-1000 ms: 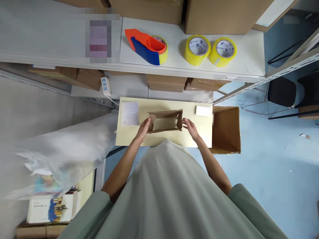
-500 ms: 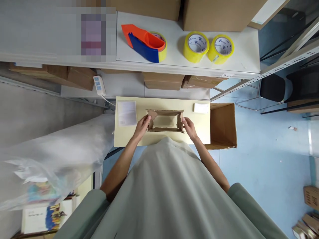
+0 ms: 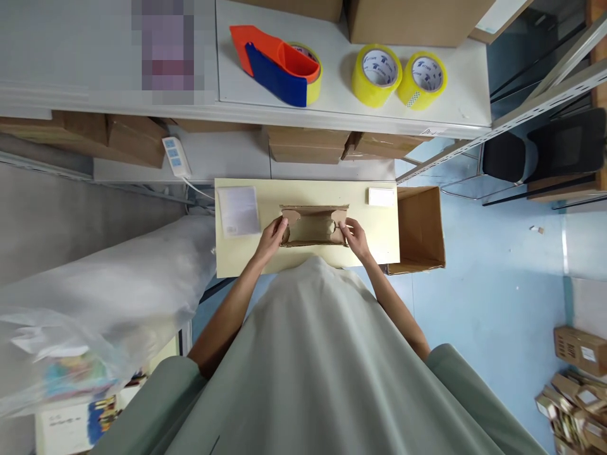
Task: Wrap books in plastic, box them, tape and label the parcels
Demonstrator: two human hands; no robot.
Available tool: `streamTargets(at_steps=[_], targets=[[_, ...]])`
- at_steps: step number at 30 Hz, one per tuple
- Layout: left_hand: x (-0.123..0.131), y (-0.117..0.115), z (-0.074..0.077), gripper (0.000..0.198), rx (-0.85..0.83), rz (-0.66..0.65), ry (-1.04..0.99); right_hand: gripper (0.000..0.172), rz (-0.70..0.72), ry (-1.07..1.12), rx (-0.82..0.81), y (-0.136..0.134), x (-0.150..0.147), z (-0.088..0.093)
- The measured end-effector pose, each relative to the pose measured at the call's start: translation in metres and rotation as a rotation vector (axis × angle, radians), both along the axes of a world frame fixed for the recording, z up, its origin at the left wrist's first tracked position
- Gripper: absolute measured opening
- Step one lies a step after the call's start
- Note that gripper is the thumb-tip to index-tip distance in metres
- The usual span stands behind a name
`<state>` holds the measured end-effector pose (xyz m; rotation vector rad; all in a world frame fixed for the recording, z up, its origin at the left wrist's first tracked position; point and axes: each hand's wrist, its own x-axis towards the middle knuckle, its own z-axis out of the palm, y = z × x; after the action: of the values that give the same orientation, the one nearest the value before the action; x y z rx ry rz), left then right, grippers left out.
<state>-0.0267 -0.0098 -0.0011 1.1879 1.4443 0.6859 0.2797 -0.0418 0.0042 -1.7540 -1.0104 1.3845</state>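
The left end of a small open cardboard box [image 3: 313,213] is grasped by the left hand [image 3: 274,237], the right end by the right hand [image 3: 355,239]. The box is held over the bench [image 3: 379,230] — whether it touches cannot be told. The step in hand is judged to be a two-handed shaping of the walls; for the next move, an even grip and folded-back end flaps seem called for. Farther off, a tape dispenser [image 3: 279,66] (untouched) is set on the shelf [image 3: 455,95].
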Motion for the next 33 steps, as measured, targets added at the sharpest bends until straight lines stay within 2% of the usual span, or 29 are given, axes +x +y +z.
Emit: streamTargets(at_steps=[11, 19, 26, 33], targets=[[0.001, -0.005, 0.007, 0.062, 0.05, -0.015, 0.026, 0.075, -0.037, -0.02, 0.014, -0.009, -0.001, 0.011], [0.004, -0.003, -0.01, 0.06, 0.04, 0.027, 0.033, 0.077, -0.024, -0.043, 0.015, -0.009, -0.003, -0.007], [0.001, 0.002, -0.017, 0.064, 0.004, 0.062, -0.002, 0.081, 0.012, -0.027, 0.007, 0.0, 0.003, -0.01], [0.006, 0.028, -0.036, 0.071, -0.046, 0.164, -0.091, 0.083, 0.018, -0.046, 0.054, 0.029, 0.002, -0.021]])
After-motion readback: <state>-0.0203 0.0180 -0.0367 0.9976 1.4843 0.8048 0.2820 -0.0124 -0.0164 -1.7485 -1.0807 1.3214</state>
